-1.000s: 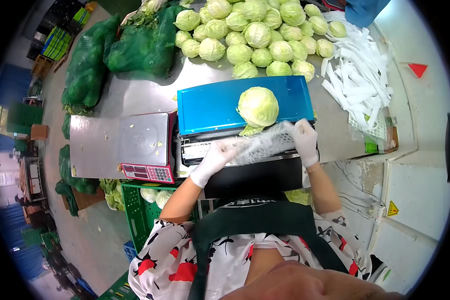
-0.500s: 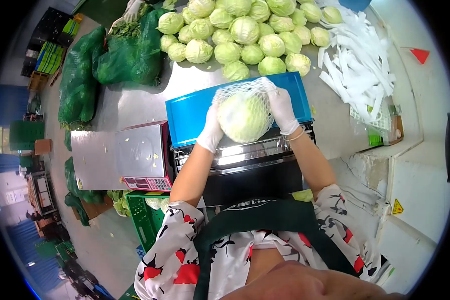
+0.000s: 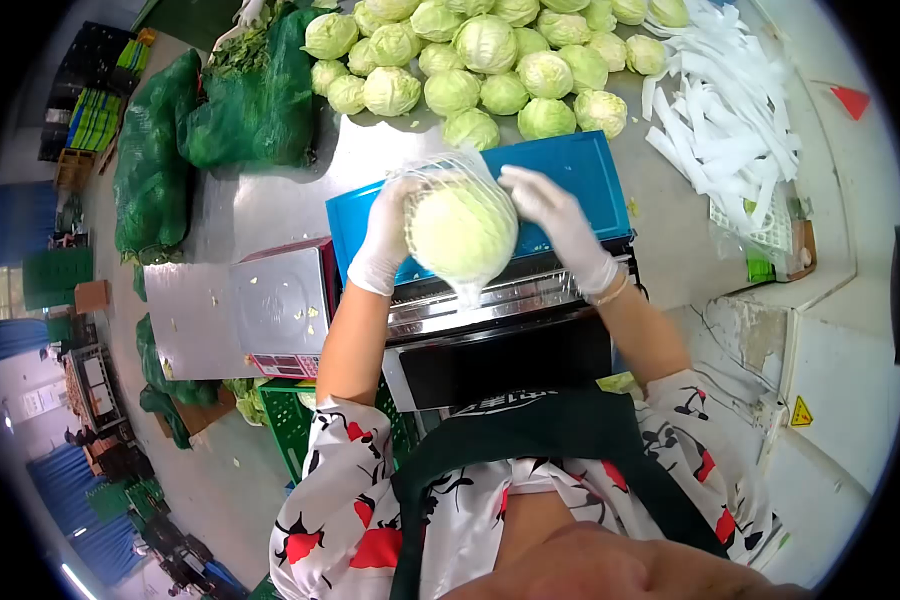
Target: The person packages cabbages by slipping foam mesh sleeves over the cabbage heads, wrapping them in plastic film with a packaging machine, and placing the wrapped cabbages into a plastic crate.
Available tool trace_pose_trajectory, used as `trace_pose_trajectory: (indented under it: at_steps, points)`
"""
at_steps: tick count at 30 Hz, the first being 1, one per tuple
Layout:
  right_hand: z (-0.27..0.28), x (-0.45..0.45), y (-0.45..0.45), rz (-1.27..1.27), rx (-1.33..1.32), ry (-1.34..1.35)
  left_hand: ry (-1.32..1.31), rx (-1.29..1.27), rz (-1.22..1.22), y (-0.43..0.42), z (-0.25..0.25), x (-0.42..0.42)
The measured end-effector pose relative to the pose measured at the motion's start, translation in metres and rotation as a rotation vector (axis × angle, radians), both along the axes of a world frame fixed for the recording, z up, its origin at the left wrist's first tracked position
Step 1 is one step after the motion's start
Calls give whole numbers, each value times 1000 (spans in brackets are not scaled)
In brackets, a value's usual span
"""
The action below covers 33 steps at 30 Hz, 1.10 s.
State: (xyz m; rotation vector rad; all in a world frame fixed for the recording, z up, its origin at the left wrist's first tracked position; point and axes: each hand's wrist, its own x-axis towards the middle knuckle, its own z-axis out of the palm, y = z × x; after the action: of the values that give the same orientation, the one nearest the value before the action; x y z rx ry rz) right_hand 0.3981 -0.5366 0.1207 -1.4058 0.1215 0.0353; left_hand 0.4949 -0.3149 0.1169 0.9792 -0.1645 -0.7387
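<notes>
A pale green cabbage (image 3: 460, 235) in a white mesh net sleeve is held up over a blue-topped machine (image 3: 592, 172). A gathered tail of net (image 3: 468, 293) hangs from the cabbage's near side. My left hand (image 3: 385, 235), in a white glove, grips the netted cabbage from the left, its fingertips partly behind the net. On the other side, my gloved right hand (image 3: 558, 215) has its fingers stretched out close to the upper right edge of the net. Whether those fingertips touch the net I cannot tell.
Many loose cabbages (image 3: 485, 45) are piled at the back of the metal table. White net sleeves (image 3: 720, 110) lie heaped at right. Green mesh sacks (image 3: 255, 110) stand at left, beyond a scale (image 3: 282, 300). A green crate (image 3: 295, 430) sits below, and another person's gloved hand (image 3: 250, 12) shows at top left.
The netted cabbage has moved left and turned, so the net tail now points toward me. My right hand has come off its side and its fingers have straightened; my left hand keeps hold.
</notes>
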Motion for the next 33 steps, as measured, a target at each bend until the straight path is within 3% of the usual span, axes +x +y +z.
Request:
trace_pose_trajectory:
  at_steps: [1, 2, 3, 5, 8, 11, 13, 15, 16, 18, 20, 21, 22, 23, 24, 25, 28, 29, 30, 32, 33]
  points:
    - [-7, -12, 14, 14, 3, -42, -185, 42, -54, -1, -3, 5]
    - [-19, -20, 19, 36, -312, -73, -402, 185, -101, -1, -1, 7]
    - [-31, -27, 32, -48, -254, -86, -249, 46, 60, 3, -7, 11]
    - [-21, -28, 27, 18, -200, 31, 58, -228, 372, 14, -16, 21]
    - [-21, -32, 29, 6, -213, -48, -357, 447, 615, 70, -37, 9]
    - [-42, -56, 11, -208, -542, -140, -666, 1108, 711, 103, -33, -63]
    - [-38, -86, -7, -392, -1008, -191, -954, 1484, 676, 132, -43, -114]
    - [-40, -119, -13, -503, -1452, -113, -1010, 1720, 506, 146, -46, -158]
    - [-48, -127, -8, -467, -1509, -45, -850, 1769, 434, 141, -50, -172]
    - [-68, -141, 3, -403, -1627, 90, -964, 1650, 493, 130, -63, -185]
    - [-79, -131, 12, -361, -1412, -57, -873, 1422, 516, 119, -82, -182]
    - [-97, -129, 11, -369, -1282, -136, -820, 1441, 537, 110, -74, -180]
    - [-84, -127, 12, -349, -1156, -94, -542, 1018, 546, 111, -76, -177]
    - [-67, -129, 9, -281, -867, -2, -275, 596, 533, 111, -59, -172]
    - [-47, -137, 5, -208, -575, 94, -126, 563, 417, 118, -36, -178]
    - [-22, -146, 2, -134, -282, 188, -263, 684, 233, 130, -14, -182]
    - [62, -172, -22, 259, -487, 216, -421, 526, -169, 161, 37, -196]
    - [79, -173, -40, 446, -449, 1, -399, 475, -292, 164, 66, -195]
    - [94, -172, -51, 629, -400, -211, -422, 329, -294, 165, 90, -190]
    - [121, -147, -56, 607, -80, -431, -418, 24, -173, 160, 109, -175]
    - [117, -137, -67, 424, -236, -358, -516, 117, -120, 160, 105, -156]
